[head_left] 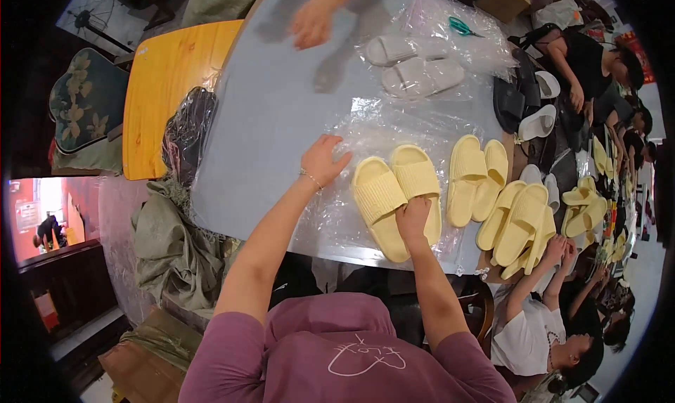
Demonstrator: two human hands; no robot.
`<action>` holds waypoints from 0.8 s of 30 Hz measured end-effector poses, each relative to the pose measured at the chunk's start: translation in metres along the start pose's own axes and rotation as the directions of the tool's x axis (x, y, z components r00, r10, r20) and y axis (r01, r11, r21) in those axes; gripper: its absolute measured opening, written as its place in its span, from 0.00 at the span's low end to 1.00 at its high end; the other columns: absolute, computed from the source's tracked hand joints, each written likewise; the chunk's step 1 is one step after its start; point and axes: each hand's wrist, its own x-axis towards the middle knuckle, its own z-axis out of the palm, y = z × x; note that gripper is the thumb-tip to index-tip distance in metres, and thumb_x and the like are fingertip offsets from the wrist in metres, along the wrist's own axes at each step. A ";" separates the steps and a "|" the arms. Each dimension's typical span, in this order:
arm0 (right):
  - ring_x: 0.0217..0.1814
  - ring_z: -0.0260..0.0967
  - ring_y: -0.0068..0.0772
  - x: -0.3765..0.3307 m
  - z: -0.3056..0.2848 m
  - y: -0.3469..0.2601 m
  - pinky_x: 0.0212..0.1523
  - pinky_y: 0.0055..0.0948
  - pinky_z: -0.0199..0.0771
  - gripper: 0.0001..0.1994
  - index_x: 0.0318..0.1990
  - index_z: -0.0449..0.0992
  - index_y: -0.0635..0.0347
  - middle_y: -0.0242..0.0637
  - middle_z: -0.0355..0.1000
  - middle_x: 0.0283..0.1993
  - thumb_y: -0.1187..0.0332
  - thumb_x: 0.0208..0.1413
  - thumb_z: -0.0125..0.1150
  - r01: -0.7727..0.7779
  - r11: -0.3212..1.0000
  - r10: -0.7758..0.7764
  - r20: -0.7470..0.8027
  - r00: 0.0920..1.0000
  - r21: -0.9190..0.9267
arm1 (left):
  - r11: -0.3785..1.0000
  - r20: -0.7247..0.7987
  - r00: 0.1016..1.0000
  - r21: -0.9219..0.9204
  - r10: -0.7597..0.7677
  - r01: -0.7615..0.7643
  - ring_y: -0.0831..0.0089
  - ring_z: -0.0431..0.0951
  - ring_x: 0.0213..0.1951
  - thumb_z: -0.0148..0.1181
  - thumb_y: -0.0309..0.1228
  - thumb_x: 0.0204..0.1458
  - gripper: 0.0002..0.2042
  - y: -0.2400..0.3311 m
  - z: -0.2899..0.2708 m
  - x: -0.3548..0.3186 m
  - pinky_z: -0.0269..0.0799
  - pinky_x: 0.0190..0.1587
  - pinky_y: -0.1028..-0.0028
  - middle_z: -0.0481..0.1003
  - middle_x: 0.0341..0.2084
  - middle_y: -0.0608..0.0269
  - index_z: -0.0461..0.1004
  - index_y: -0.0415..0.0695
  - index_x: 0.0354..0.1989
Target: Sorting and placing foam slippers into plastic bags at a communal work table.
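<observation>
A pair of pale yellow ribbed slippers (380, 196) lies side by side on clear plastic bags (320, 224), toes toward me. My right hand (413, 219) grips the pair from the near side, its fingers curled at the inner edges between the two straps; the fingertips are hidden. To the left of the slippers, my left hand (326, 163) rests on the plastic with its fingers apart, holding nothing. Just right of the held pair stands another yellow pair (467, 178).
More yellow slippers (520, 217) pile at the right edge of the grey table (246, 136). Bagged white slippers (422, 76) and green-handled scissors (464, 28) lie farther off. A co-worker's hand (313, 23) reaches in from the far side. Other people sit along the right.
</observation>
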 end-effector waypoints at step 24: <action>0.62 0.52 0.49 0.005 -0.054 -0.076 0.64 0.43 0.39 0.30 0.55 0.64 0.64 0.49 0.62 0.56 0.57 0.46 0.60 0.084 0.836 -0.125 0.040 0.991 0.543 | 0.699 0.039 0.847 -0.545 -0.530 0.463 0.55 0.76 0.30 0.54 0.34 0.49 0.08 -0.027 0.011 -0.073 0.71 0.34 0.65 0.75 0.26 0.51 0.72 0.43 0.32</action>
